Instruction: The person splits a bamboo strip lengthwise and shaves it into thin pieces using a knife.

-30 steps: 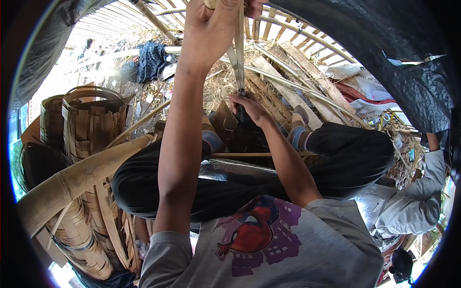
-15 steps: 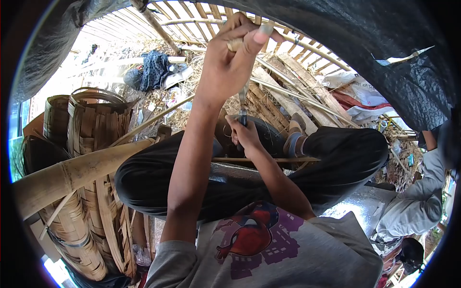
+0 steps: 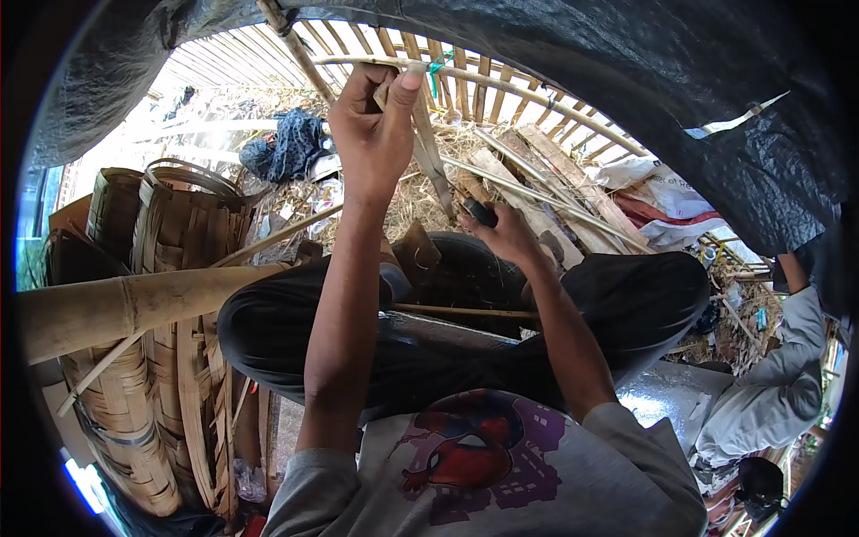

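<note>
My left hand (image 3: 371, 125) is raised with its fingers closed around the upper part of a thin bamboo strip (image 3: 431, 152). The strip slants down from the thumb toward my right hand (image 3: 512, 234). That hand is closed on the dark handle of a knife (image 3: 483, 213). The knife's blade is at the strip's lower part; whether it touches the strip I cannot tell. Below the hands, between my bent legs, sits a dark round container (image 3: 470, 273). A narrow stick (image 3: 465, 311) lies across in front of my lap.
A thick bamboo pole (image 3: 170, 300) juts in from the left, over rolled woven bamboo (image 3: 192, 224). Planks (image 3: 573, 179) and straw cover the ground ahead, before a slatted bamboo fence (image 3: 483, 89). Black sheeting (image 3: 626, 72) hangs overhead. Another person's sleeve (image 3: 792, 336) shows at right.
My left hand has come down and left. My right hand with the knife has moved up and right, and more of the bamboo strip shows between them.
</note>
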Tool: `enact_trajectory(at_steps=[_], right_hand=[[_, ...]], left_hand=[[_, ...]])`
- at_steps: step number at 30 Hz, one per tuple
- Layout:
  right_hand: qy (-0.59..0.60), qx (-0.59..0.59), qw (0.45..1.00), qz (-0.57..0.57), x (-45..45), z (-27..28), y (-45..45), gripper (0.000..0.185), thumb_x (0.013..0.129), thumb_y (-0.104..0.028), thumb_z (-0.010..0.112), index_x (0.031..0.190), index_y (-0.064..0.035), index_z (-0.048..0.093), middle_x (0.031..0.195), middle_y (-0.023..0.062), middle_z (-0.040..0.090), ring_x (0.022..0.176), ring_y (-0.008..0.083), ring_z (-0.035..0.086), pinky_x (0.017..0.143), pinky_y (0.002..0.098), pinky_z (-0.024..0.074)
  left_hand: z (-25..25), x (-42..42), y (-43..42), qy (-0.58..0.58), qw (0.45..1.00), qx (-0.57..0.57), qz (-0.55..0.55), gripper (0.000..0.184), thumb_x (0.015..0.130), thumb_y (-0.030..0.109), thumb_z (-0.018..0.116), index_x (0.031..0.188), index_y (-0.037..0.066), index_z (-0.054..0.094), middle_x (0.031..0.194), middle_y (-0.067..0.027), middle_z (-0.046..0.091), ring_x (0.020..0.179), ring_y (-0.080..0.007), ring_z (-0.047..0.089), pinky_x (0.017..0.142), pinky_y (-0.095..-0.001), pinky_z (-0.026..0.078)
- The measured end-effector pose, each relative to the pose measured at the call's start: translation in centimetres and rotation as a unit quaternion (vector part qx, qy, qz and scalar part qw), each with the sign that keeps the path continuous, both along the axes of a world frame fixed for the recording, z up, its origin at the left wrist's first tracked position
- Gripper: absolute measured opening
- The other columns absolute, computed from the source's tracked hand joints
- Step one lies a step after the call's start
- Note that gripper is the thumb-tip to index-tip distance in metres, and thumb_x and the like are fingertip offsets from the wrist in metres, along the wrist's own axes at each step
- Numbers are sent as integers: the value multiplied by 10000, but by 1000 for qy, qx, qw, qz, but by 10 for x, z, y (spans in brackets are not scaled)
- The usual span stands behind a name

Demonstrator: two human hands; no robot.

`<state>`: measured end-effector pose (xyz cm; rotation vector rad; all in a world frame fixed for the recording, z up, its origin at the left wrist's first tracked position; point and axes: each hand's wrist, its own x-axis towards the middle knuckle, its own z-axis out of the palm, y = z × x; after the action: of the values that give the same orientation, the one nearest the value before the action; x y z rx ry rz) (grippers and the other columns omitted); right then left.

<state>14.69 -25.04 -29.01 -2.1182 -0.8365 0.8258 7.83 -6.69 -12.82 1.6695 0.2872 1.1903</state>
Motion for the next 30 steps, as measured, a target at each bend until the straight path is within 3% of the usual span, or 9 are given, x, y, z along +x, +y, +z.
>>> enact_trajectory(at_steps=[4,6,11,15,17,18,23,25,30], right_hand=[[52,51,997,19,18,-10,-6,489,817,-487,715,957,-22,655,742,121,652,728,209,633,706,374,475],[83,50,994,42,25,-14,-8,478,810,-443,736,995,-11,650,780,111,658,757,188,614,729,355,466],[62,21,997,47,28,-11,-2,460,812,-416,732,998,-5,644,789,111,654,753,203,611,722,356,463],[69,7,997,26,14,-13,3,434,801,-415,730,921,-6,646,748,111,642,712,226,613,699,376,462],[73,20,997,14,0,-13,5,439,805,-428,730,920,-11,652,734,90,636,718,194,599,709,364,459],[76,31,997,1,-5,-14,7,445,809,-441,730,918,-16,658,719,69,630,723,163,584,719,352,456],[102,52,993,15,-12,-38,9,452,807,-440,729,860,0,641,705,59,611,704,148,555,689,338,438],[116,74,990,12,-8,-36,6,442,803,-414,724,784,17,631,659,90,604,649,202,583,645,370,441],[128,54,990,16,2,-15,-3,428,791,-413,742,792,2,638,662,68,587,660,182,561,667,364,430]], left_hand=[[0,-3,-5,12,1000,-4,-16,340,952,326,621,818,15,596,668,52,510,625,-14,387,538,-192,286],[-1,-6,-4,52,997,-59,-21,350,963,336,600,818,18,605,664,62,501,622,-11,370,542,-197,274],[-4,-4,2,24,997,-70,-20,333,967,314,596,770,45,588,655,60,501,601,-17,378,553,-203,308],[3,-2,1,-2,994,-111,9,340,952,306,620,720,61,575,626,23,518,577,-37,434,558,-215,381],[3,-2,-5,1,992,-84,99,362,934,320,645,700,54,572,602,5,538,549,-45,452,536,-221,380],[-2,1,-3,-42,989,-60,124,416,914,328,678,628,75,514,534,54,468,513,-8,386,482,-190,284],[4,-2,-10,-45,983,-111,141,408,919,314,672,624,72,529,523,54,462,500,-13,385,485,-197,293],[4,-3,-7,-11,993,-96,66,407,930,315,654,629,85,506,535,51,456,504,-21,384,482,-203,297],[4,-5,-2,-6,980,-183,-75,405,932,329,644,652,101,460,611,32,459,572,-56,400,551,-237,338]])
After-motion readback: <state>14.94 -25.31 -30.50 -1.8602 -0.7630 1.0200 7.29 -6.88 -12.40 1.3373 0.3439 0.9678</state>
